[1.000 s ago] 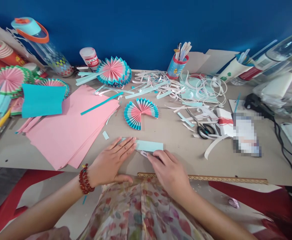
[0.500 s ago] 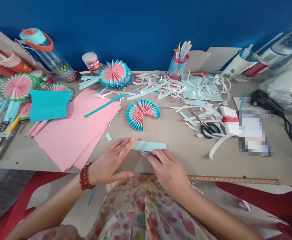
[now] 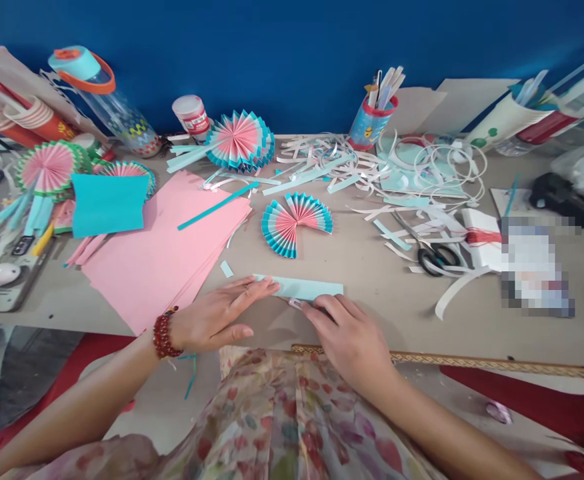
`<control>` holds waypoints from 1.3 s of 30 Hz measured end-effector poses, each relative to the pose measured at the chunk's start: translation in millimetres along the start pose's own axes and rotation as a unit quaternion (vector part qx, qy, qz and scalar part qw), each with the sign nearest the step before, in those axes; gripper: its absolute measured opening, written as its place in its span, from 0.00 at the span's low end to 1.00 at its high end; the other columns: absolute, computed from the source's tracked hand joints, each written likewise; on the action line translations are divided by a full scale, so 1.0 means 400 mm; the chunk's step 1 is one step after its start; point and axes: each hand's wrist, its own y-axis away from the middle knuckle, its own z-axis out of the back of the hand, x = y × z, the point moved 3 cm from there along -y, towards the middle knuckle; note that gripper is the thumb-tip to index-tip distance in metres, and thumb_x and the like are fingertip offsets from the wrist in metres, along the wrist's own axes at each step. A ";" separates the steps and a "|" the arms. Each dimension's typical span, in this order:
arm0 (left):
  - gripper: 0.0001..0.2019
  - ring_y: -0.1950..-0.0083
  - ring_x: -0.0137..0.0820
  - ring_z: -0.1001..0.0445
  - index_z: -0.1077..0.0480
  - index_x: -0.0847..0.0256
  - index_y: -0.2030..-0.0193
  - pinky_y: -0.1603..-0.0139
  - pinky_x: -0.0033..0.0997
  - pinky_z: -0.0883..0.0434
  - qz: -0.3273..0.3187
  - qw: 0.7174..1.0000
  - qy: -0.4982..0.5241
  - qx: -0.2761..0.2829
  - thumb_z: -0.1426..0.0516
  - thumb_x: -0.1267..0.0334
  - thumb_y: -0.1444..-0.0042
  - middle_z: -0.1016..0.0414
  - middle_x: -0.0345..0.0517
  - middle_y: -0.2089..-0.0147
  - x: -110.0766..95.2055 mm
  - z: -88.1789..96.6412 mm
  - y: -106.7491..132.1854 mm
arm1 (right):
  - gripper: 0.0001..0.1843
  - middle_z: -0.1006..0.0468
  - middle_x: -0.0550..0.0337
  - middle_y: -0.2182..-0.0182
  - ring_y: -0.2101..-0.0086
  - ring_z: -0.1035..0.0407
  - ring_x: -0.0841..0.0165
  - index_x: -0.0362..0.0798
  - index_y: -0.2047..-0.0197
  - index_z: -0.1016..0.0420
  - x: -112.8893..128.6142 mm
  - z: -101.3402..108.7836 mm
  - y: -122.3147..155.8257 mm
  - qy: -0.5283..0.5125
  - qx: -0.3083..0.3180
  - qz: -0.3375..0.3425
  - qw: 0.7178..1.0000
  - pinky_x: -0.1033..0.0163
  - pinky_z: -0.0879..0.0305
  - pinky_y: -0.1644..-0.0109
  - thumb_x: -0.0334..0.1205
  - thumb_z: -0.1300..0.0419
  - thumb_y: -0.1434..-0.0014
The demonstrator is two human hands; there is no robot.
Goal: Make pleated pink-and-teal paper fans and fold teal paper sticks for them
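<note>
A pale blue paper strip [image 3: 312,288] lies flat on the table in front of me. My left hand [image 3: 217,313] is open, its fingers stretched over the strip's left part and pressing on it. Just below the strip's near edge, my right hand [image 3: 349,333] is closed round a small pale pink utility knife [image 3: 295,303]. Most of the knife is hidden in the fingers; a thin tip points left along the edge. Beyond the strip sits a partly opened pleated paper fan [image 3: 297,223] in pink, white and teal. A small blue offcut [image 3: 227,269] lies near my left fingers.
Pink paper sheets [image 3: 167,233] and a teal sheet [image 3: 108,205] lie to the left. Scissors [image 3: 438,258] rest among paper scraps at right. A pleated rosette [image 3: 239,140], a pen cup [image 3: 372,123] and a bottle [image 3: 117,107] line the back. A patterned strip [image 3: 492,361] follows the front edge.
The view has shifted, so the table's things sit farther right in the picture. My left fingers have slid slightly left along the strip. The right hand keeps its grip near the strip's edge.
</note>
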 end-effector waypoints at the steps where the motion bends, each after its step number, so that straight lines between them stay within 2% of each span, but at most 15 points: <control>1: 0.35 0.24 0.39 0.55 0.81 0.59 0.26 0.26 0.51 0.54 -0.002 1.000 0.007 0.001 0.62 0.50 0.29 0.53 0.55 0.24 0.001 0.002 0.000 | 0.16 0.26 0.56 0.64 0.65 0.35 0.66 0.47 0.48 0.24 -0.001 -0.001 0.002 0.000 0.000 0.002 1.000 0.61 0.38 0.61 0.27 0.48 0.34; 20: 0.33 0.24 0.38 0.55 0.80 0.60 0.26 0.28 0.49 0.48 0.017 0.994 0.103 0.031 0.63 0.53 0.29 0.50 0.54 0.25 0.002 0.043 -0.009 | 0.13 0.27 0.56 0.66 0.65 0.35 0.65 0.46 0.50 0.23 0.029 -0.012 -0.026 0.018 -0.015 0.012 1.000 0.60 0.39 0.62 0.28 0.45 0.35; 27: 0.33 0.23 0.38 0.56 0.79 0.57 0.25 0.27 0.50 0.50 0.025 0.990 0.138 0.025 0.61 0.56 0.29 0.51 0.51 0.25 0.004 0.040 -0.004 | 0.13 0.26 0.55 0.65 0.64 0.36 0.65 0.46 0.51 0.23 0.036 -0.019 -0.034 0.020 -0.011 0.012 1.000 0.60 0.39 0.61 0.29 0.46 0.34; 32: 0.32 0.26 0.36 0.47 0.77 0.55 0.25 0.29 0.50 0.45 0.029 0.986 0.159 -0.035 0.61 0.61 0.29 0.41 0.51 0.28 0.012 0.052 0.003 | 0.14 0.26 0.56 0.65 0.65 0.37 0.65 0.46 0.50 0.24 0.038 -0.022 -0.039 0.020 -0.018 0.019 0.999 0.60 0.40 0.61 0.27 0.46 0.35; 35: 0.34 0.29 0.37 0.40 0.74 0.53 0.25 0.31 0.50 0.41 0.022 0.992 0.097 -0.076 0.57 0.66 0.31 0.34 0.50 0.32 0.023 0.065 0.003 | 0.14 0.26 0.56 0.65 0.65 0.37 0.65 0.46 0.51 0.23 0.036 -0.019 -0.039 0.019 -0.027 0.024 0.999 0.60 0.40 0.61 0.27 0.47 0.35; 39: 0.35 0.33 0.36 0.34 0.71 0.52 0.25 0.33 0.47 0.37 0.012 0.997 0.034 -0.065 0.55 0.68 0.32 0.28 0.48 0.37 0.040 0.066 0.002 | 0.14 0.27 0.56 0.65 0.65 0.37 0.65 0.46 0.51 0.23 0.034 -0.020 -0.038 0.010 -0.019 0.023 1.000 0.60 0.40 0.61 0.28 0.47 0.34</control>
